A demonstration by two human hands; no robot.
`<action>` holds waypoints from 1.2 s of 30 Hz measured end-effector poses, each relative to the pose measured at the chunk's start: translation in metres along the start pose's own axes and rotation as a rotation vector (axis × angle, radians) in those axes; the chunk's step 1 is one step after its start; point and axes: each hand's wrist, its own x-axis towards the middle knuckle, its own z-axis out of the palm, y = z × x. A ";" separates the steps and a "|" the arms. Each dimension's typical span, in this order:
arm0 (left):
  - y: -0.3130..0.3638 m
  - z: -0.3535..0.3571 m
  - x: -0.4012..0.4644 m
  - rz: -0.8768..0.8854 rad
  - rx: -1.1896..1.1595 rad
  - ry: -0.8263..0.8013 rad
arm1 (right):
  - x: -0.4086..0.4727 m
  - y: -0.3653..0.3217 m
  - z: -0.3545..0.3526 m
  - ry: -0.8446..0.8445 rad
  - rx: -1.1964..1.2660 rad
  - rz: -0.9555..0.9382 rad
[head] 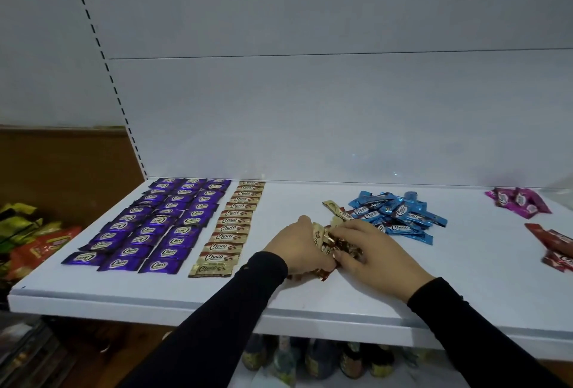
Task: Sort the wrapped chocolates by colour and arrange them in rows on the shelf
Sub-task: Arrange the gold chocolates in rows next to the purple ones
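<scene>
White shelf (310, 310), holding wrapped chocolates grouped by colour. Purple chocolates (155, 223): three neat rows at the left, running front to back. Gold chocolates (229, 226): one single row just right of the purple. Loose gold heap (333, 242): near the front centre, under both hands. Left hand (294, 245): fingers curled round several gold wrappers. Right hand (375, 251): fingers bent down over the same heap, pinching wrappers. Blue chocolates (397, 214): unsorted pile just behind the right hand. Pink chocolates (517, 201): small pile at far right rear. Red chocolates (555, 248): few pieces at right edge. Snack packets (28, 232): left of the shelf, lower down.
</scene>
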 end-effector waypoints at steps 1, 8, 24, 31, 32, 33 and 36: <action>0.001 0.002 -0.001 0.014 -0.005 0.013 | 0.000 0.001 0.000 0.016 0.018 0.011; -0.001 0.005 -0.008 0.065 -0.114 0.058 | 0.003 0.000 -0.004 0.055 0.045 0.043; -0.008 -0.001 -0.004 0.056 -0.241 0.038 | 0.004 0.003 0.002 0.221 0.105 0.076; -0.019 -0.012 -0.005 -0.028 -0.581 0.093 | 0.005 0.006 -0.005 0.470 0.441 0.318; -0.020 -0.015 -0.006 -0.041 -0.641 0.105 | 0.006 0.006 -0.005 0.484 0.484 0.336; -0.020 -0.017 -0.007 -0.054 -0.696 0.110 | 0.008 0.006 -0.005 0.491 0.526 0.351; -0.023 -0.022 -0.008 -0.073 -0.807 0.131 | 0.014 0.001 -0.005 0.494 0.672 0.398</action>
